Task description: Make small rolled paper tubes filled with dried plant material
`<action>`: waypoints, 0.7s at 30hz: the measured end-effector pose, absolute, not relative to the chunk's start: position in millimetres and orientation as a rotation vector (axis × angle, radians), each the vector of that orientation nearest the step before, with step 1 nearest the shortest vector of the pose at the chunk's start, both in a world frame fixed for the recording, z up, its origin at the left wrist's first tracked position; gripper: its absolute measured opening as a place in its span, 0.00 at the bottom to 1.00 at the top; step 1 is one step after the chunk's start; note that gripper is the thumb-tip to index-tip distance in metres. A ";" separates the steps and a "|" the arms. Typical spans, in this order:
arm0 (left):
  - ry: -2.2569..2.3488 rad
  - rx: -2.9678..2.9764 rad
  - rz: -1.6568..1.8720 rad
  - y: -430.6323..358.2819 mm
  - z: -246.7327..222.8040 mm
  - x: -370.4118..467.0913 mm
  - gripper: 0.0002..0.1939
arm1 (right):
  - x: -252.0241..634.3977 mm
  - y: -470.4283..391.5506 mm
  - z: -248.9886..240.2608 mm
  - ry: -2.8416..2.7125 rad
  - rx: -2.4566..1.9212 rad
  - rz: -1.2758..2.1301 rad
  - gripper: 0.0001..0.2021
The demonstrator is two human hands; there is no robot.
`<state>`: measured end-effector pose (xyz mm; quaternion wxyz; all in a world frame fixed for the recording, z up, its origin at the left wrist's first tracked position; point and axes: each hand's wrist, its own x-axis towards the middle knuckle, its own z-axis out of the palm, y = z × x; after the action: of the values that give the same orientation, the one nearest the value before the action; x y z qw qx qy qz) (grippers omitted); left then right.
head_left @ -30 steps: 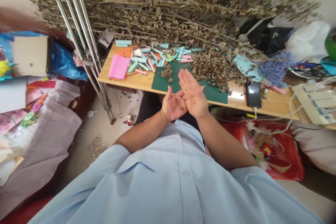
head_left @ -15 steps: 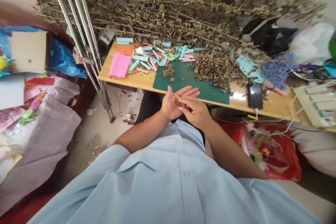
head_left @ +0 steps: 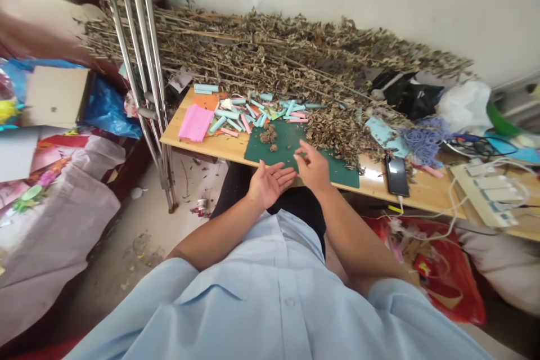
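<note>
My left hand (head_left: 270, 185) is held palm up just in front of the table edge, fingers stretched out and thumb apart. Nothing I can make out lies on its palm. My right hand (head_left: 313, 167) hovers at the front of the green mat (head_left: 265, 156), its fingers bent and the thumb and fingertips seemingly a little apart. On the mat beyond my hands sits a small clump of crumbled brown plant matter (head_left: 268, 134), with smaller crumbs near it. A heap of dried leaves (head_left: 337, 136) covers the mat's right part.
Long dried stalks (head_left: 253, 50) lie along the wall. Blue and pink paper rolls (head_left: 230, 115) and pink paper sheets (head_left: 196, 122) are at the left. A phone (head_left: 396, 175) on a cable, blue yarn (head_left: 426, 138) and a power strip (head_left: 485, 194) lie right. Metal crutches (head_left: 143, 62) lean left.
My right hand has lifted off the left palm and moved up toward the mat, its fingers loosening. My left hand lies apart from it, palm up. The view has tilted upward.
</note>
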<state>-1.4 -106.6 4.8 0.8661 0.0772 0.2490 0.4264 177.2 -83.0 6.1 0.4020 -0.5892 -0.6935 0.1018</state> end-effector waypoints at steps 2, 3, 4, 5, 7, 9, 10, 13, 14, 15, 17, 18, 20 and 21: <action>0.625 0.154 0.908 -108.8 -4.1 -6.5 0.32 | 188.1 -56.7 -5.8 -1.743 -1.578 0.278 0.25; 0.664 0.163 0.910 -110.2 -7.7 -9.5 0.31 | 191.8 -46.5 -11.3 -1.769 -1.613 0.292 0.26; 0.696 0.177 0.909 -111.5 -10.6 -12.9 0.29 | 194.1 -38.7 -16.2 -1.790 -1.639 0.301 0.26; 0.720 0.194 0.908 -112.5 -12.7 -16.8 0.27 | 195.3 -33.2 -20.3 -1.815 -1.658 0.309 0.26; 0.761 0.227 0.920 -112.9 -14.7 -25.8 0.24 | 195.7 -27.6 -26.1 -1.847 -1.683 0.328 0.26; 0.806 0.252 0.952 -111.3 -15.1 -36.3 0.21 | 195.4 -27.1 -29.1 -1.844 -1.699 0.358 0.27; 0.834 0.267 0.971 -109.9 -15.0 -41.9 0.20 | 195.7 -28.2 -29.6 -1.821 -1.705 0.374 0.27; 0.957 0.374 1.062 -104.8 -14.7 -59.1 0.18 | 198.6 -37.4 -28.7 -1.692 -1.703 0.366 0.25; 1.019 0.451 1.106 -103.0 -14.6 -64.9 0.18 | 199.8 -42.8 -28.0 -1.661 -1.693 0.336 0.23; 1.094 0.567 1.150 -101.2 -14.2 -70.7 0.18 | 200.7 -49.4 -27.3 -1.657 -1.680 0.296 0.22; 1.252 0.965 1.194 -96.9 -13.1 -81.9 0.18 | 200.7 -64.6 -26.6 -1.741 -1.634 0.219 0.19; 1.305 1.244 1.168 -94.5 -12.4 -86.7 0.17 | 199.3 -72.5 -26.7 -1.811 -1.606 0.198 0.18; 1.302 1.838 1.010 -89.3 -11.1 -93.2 0.13 | 194.0 -86.7 -27.8 -1.946 -1.568 0.194 0.18; 1.271 2.068 0.911 -86.7 -10.7 -94.3 0.11 | 190.4 -92.4 -28.4 -2.003 -1.554 0.210 0.18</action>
<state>-94.3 -86.7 -10.7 0.2710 0.7677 0.4720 0.3382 190.4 -92.4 -28.4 0.2944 -0.5839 -0.7524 0.0787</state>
